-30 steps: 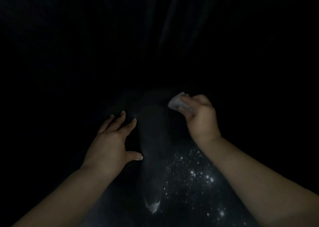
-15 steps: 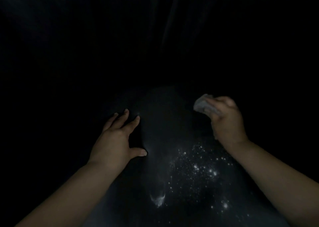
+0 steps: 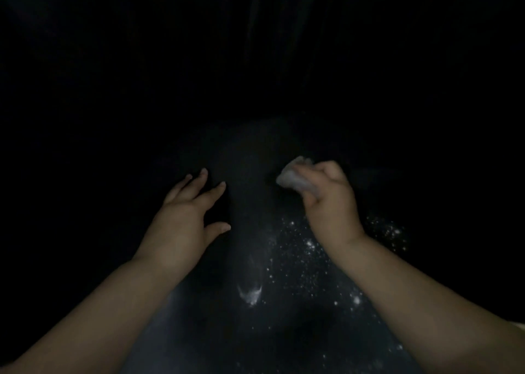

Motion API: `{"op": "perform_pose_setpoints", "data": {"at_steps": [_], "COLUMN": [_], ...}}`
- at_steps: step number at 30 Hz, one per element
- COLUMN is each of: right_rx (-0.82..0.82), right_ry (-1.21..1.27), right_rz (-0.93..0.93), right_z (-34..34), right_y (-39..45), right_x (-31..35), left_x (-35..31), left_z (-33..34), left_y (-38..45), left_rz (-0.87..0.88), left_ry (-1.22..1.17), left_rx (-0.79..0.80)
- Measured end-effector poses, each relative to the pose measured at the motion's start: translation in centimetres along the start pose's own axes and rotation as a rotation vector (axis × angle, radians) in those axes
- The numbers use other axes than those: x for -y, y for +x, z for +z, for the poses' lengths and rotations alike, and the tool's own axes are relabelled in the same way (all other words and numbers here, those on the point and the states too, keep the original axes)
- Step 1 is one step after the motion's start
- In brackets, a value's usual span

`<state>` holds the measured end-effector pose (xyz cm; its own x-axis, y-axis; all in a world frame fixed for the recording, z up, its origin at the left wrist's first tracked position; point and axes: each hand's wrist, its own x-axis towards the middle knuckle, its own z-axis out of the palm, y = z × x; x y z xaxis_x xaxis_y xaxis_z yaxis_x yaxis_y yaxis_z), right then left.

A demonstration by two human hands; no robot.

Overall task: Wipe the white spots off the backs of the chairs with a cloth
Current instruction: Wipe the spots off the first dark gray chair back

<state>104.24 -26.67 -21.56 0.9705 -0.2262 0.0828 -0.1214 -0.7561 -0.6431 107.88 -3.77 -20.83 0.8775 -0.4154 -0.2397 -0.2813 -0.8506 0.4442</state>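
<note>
Both hands are working over a dark chair back (image 3: 255,331) in very poor light. Her or his left hand (image 3: 181,226) is lying with fingers spread and straight, seemingly bracing against the dark surface, though contact is too dim to confirm. Opposite, the right hand (image 3: 331,203) is gripping a pale bunched cloth (image 3: 294,179), fingers curled round it, and is holding it at the upper part of the lit patch. White spots (image 3: 309,245) are showing thickly below and beside the right wrist, with one brighter smear (image 3: 250,294) lower down between the forearms. Judged from this, wiping is under way and far from finished. Next, the cloth needs bringing down onto the speckled area with firm pressure.
</note>
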Motion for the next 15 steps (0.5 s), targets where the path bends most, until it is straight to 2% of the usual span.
{"op": "perform_pose_setpoints", "data": {"at_steps": [4,7,9,11,13,14,15], "right_rx": [0.128,0.036,-0.09,-0.084,0.004,0.102,0.125], "right_ry": [-0.103,-0.126,-0.02,0.185,0.2,0.158,0.037], "right_rz": [-0.216,-0.139,0.015,0.104,-0.047,-0.14,-0.204], "right_z": [1.1,0.3,0.6,1.7,3.0,3.1,2.9], "right_y": [-3.6,-1.1,0.7,0.1,-2.8,-4.5,-5.2], "right_x": [0.4,-1.3,-0.9,0.6,1.2,1.7,1.7], "left_x": [-0.7,-0.5,0.0,0.3,0.5,0.5,0.6], "left_z": [0.9,0.8,0.6,0.5,0.4,0.4,0.4], "left_y": [-2.1,-3.2,-3.8,-4.2,-4.5,-4.7,-4.8], "left_rz": [0.029,0.032,0.028,0.014,0.007,0.002,-0.001], "left_ry": [0.002,0.013,0.032,0.046,0.055,0.061,0.067], "left_rx": [-0.048,-0.056,-0.066,-0.067,-0.059,-0.05,-0.045]}}
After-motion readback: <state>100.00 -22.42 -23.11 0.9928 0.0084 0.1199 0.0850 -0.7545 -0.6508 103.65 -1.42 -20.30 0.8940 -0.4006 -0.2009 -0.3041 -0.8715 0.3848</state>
